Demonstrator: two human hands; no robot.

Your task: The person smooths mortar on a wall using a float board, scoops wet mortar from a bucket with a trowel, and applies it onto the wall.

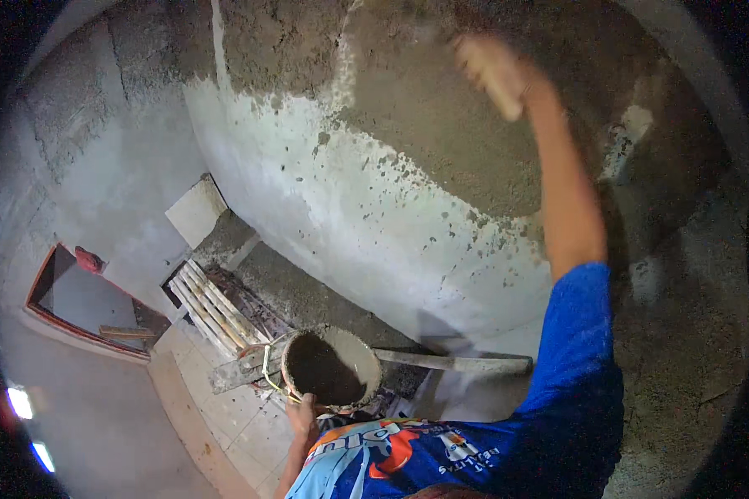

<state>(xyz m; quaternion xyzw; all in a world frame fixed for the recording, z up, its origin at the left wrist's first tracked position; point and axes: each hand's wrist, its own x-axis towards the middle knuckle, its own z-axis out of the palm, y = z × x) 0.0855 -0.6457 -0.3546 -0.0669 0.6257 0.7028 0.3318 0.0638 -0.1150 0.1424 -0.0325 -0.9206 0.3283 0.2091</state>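
- Wall (374,208): grey wet plaster covers the upper part, its ragged lower edge running down to the right; pale bare surface speckled with splashes below. Judgement: work out from the wet edge in overlapping passes, even pressure.
- Right hand (493,71): raised against the wet plaster (441,125), motion-blurred. Seems closed round a pale tool, but I can't tell the grip for sure.
- Bucket (331,366): round, dark mortar inside, at the lower centre beside a plank (453,362) lying across.
- Left hand (301,413): fingers wrapped on the bucket's near rim, steadying it.
- Room: inside corner at left limits sweep that way; open wall to the right of the raised arm.
- Stacked pale slats (212,312) and a red-framed opening (83,303) sit lower left, well apart from both hands.
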